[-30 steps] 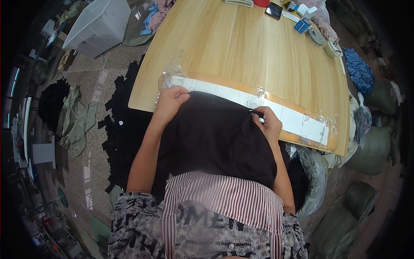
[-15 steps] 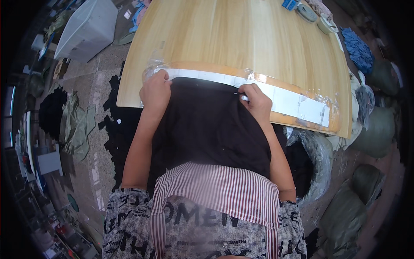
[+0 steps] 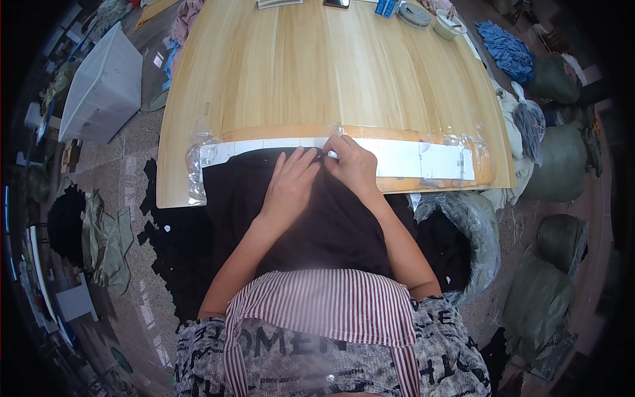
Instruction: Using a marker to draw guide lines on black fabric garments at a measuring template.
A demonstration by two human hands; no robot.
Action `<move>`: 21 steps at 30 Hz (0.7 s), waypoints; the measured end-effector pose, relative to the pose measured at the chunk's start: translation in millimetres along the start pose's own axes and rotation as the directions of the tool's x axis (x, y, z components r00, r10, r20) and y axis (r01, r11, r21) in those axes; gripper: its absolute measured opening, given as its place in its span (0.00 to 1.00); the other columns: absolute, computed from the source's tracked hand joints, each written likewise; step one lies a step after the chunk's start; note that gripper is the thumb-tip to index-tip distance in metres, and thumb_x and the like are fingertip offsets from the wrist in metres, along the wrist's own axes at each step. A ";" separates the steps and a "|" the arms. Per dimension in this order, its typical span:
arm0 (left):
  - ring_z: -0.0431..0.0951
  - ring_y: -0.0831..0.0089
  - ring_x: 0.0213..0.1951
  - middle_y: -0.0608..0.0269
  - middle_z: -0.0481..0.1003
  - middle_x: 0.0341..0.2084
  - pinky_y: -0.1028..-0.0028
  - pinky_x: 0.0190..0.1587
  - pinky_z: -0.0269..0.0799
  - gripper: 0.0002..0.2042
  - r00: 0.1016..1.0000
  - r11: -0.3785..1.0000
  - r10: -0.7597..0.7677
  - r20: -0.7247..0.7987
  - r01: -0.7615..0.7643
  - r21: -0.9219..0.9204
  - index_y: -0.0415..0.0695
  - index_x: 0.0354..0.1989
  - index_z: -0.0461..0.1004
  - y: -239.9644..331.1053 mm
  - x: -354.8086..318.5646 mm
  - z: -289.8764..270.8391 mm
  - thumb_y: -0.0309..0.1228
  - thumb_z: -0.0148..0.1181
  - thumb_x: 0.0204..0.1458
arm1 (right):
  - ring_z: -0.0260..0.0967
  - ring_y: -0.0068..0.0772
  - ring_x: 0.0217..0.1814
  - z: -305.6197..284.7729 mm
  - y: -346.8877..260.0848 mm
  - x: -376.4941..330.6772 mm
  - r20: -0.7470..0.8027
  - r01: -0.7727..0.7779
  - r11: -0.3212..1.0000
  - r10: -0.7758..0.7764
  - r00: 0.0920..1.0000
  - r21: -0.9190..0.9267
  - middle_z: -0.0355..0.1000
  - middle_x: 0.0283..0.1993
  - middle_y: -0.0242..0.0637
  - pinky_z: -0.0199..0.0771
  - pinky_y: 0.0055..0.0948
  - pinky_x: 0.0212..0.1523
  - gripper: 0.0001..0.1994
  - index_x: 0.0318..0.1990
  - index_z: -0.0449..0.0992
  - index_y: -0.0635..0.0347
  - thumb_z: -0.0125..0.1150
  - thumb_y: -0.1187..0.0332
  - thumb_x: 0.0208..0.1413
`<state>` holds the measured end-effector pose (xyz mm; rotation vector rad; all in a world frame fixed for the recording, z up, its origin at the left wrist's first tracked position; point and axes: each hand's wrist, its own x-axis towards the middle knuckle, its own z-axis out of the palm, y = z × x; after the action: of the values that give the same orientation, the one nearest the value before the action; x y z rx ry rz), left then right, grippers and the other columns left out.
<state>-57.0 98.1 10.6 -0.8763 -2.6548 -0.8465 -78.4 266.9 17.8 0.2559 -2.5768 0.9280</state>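
Black fabric (image 3: 264, 198) drapes over the near edge of the wooden table (image 3: 278, 73) and hangs down toward my striped apron. Its far edge lies along a white paper strip (image 3: 423, 159) taped to the tabletop. My left hand (image 3: 291, 178) presses flat on the fabric with its fingers stretched out. Close beside it, my right hand (image 3: 352, 165) is closed on a white pen-like stick (image 3: 332, 154), held at the fabric's far edge. The stick's exact kind and its tip are hard to make out.
At the table's far right stand a bowl (image 3: 450, 28), a round grey container (image 3: 414, 16) and a blue item (image 3: 385, 8). A white bin (image 3: 106, 92) is on the left floor. Dark cloth (image 3: 178, 238) and a plastic-wrapped bundle (image 3: 473, 238) lie below the near edge.
My left hand has gone from pinching the fabric's left corner to lying flat near its middle. My right hand, with the white stick, has come in closer beside it. The view has shifted.
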 end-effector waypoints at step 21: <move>0.59 0.51 0.64 0.61 0.69 0.55 0.47 0.63 0.52 0.19 0.994 0.993 -0.110 -0.010 0.110 -0.052 0.46 0.51 0.73 6.4 -1.3 -3.0 0.21 0.52 0.49 | 0.67 0.19 0.33 5.6 -20.8 17.2 0.324 -0.347 0.826 0.212 0.922 0.445 0.73 0.30 0.31 0.67 0.20 0.36 0.07 0.35 0.74 0.64 0.56 0.69 0.59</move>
<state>-52.0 99.9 15.5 -0.7394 -2.7025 -0.9469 -89.5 246.8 33.0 0.1383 -2.6042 1.7847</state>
